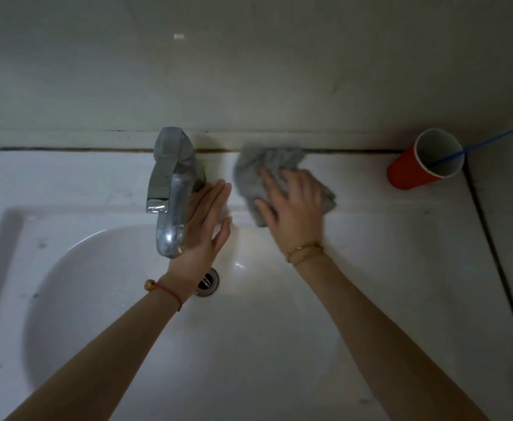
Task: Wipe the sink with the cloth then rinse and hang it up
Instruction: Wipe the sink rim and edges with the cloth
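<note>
Head view, looking straight down at a white sink (67, 183) set against a pale wall. Right hand (294, 214) lies flat on the grey cloth (255, 174), fingers spread, pressing it onto the back ledge of the sink just right of the tap (173, 183). It is a flat press, not a closed grip. The cloth is crumpled, its far edge touching the dark seam at the wall; it looks slightly motion-blurred. Left hand (206, 220) is open, fingers straight and together, palm against the right side of the tap spout, holding nothing. The drain (208, 282) is partly hidden behind the left wrist. Red string bracelet with a small bead on the left wrist, tan band on the right. A red cup (413, 171) lies tilted at the far right corner of the ledge, well apart from the cloth, with a blue straw-like stick (492, 141) poking out of it.
</note>
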The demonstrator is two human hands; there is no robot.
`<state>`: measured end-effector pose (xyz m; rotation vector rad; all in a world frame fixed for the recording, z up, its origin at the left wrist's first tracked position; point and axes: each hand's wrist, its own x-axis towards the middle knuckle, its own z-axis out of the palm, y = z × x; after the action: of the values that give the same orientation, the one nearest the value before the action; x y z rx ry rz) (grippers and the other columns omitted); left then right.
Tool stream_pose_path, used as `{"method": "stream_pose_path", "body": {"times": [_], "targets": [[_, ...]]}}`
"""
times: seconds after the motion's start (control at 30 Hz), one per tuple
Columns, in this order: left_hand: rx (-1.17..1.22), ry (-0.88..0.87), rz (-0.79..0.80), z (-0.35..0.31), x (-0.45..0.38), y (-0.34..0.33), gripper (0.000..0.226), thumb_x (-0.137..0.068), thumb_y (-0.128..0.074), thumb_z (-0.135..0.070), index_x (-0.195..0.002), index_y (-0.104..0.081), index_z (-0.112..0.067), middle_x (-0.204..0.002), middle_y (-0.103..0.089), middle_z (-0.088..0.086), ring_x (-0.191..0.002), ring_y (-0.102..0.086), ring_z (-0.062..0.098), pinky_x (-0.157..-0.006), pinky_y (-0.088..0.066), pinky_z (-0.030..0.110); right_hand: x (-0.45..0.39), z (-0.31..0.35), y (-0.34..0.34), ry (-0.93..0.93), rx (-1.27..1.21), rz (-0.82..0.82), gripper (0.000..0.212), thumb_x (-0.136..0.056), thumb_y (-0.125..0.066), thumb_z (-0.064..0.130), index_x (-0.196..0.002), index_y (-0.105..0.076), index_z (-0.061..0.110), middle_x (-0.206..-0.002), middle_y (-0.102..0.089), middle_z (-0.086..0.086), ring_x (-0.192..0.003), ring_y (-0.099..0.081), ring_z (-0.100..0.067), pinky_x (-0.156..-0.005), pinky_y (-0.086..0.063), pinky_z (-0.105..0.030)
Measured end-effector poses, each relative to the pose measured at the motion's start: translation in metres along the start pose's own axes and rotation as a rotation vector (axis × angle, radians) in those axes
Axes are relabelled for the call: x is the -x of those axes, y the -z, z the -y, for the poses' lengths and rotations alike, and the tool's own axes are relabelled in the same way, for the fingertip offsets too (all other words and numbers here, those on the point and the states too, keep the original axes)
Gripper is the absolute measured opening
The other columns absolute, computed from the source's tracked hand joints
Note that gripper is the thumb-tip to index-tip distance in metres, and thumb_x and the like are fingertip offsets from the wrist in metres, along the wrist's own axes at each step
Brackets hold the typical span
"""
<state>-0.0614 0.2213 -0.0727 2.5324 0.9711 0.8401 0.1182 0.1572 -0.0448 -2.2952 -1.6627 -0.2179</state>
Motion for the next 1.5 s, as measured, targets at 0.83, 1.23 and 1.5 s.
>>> {"method": "stream_pose_path", "body": {"times": [0.83,1.23,1.5], "targets": [[0.054,0.021,0.035,0.004,0.004,-0.005,0.065,-0.089,-0.066,-0.001,-0.148,-0.037,-0.003,-0.155,-0.037,0.007,-0.147,-0.011,-0.005,-0.120,-0.009,0.011,0.004,-0.035,0.008,-0.228,0.084,-0.061,0.048,-0.095,-0.039,0.050,-0.130,-0.057,0.021,-0.122,-0.058,-0.016,-0.111,-0.054,-0.037,-0.091,-0.041,-0.044],[-0.098,-0.188,0.176,-0.054,-0.008,-0.023,0.062,-0.102,-0.048,-0.029,-0.155,-0.023,-0.011,-0.164,-0.019,0.007,-0.154,-0.011,0.024,-0.125,-0.013,0.047,0.122,-0.075,0.035,-0.209,0.052,0.086,0.050,-0.091,-0.044,0.042,-0.134,-0.054,0.017,-0.125,-0.058,-0.015,-0.111,-0.054,-0.038,-0.090,-0.046,-0.050],[-0.140,-0.238,0.295,-0.066,-0.039,-0.045,0.054,-0.105,-0.044,-0.032,-0.154,-0.030,-0.014,-0.161,-0.028,0.007,-0.151,-0.020,0.027,-0.124,-0.017,0.047,0.109,-0.086,0.036,-0.592,0.074,0.094,0.041,-0.095,-0.048,0.035,-0.134,-0.051,0.023,-0.133,-0.051,-0.014,-0.116,-0.047,-0.036,-0.091,-0.033,-0.047]]}}
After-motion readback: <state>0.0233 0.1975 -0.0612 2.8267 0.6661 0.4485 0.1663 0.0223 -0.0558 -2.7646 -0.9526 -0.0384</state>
